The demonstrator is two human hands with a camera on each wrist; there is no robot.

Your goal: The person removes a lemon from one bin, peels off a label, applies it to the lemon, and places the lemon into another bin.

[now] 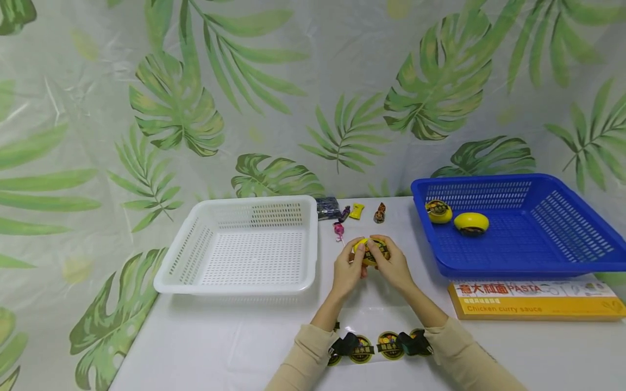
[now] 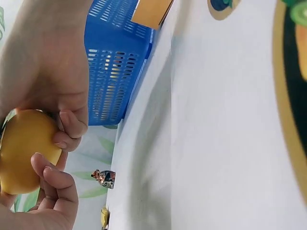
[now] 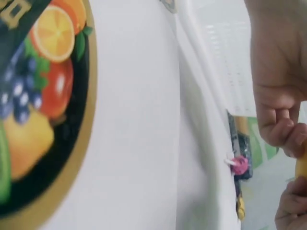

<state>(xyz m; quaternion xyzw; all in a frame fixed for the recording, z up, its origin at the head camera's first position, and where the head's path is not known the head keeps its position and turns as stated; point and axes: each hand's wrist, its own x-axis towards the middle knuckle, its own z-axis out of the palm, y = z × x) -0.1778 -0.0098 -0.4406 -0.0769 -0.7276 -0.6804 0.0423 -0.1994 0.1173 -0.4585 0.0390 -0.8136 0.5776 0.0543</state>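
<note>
Both hands hold one small round yellow tin (image 1: 371,254) with a dark fruit label, just above the white table in the middle. My left hand (image 1: 359,252) grips its left side with curled fingers. On its right side, my right hand (image 1: 379,251) has its fingers curled over the label. In the left wrist view the tin (image 2: 24,151) shows as a plain yellow body pinched between fingers of both hands. Two more yellow tins (image 1: 438,211) (image 1: 471,223) lie in the blue basket (image 1: 513,269) at the right.
An empty white basket (image 1: 235,285) stands to the left. Wrapped candies (image 1: 356,210) (image 1: 379,213), a pink lollipop (image 1: 338,228) and a dark packet (image 1: 327,207) lie behind the hands. A yellow pasta box (image 1: 533,301) lies before the blue basket. Round fruit stickers (image 1: 390,345) lie near my wrists.
</note>
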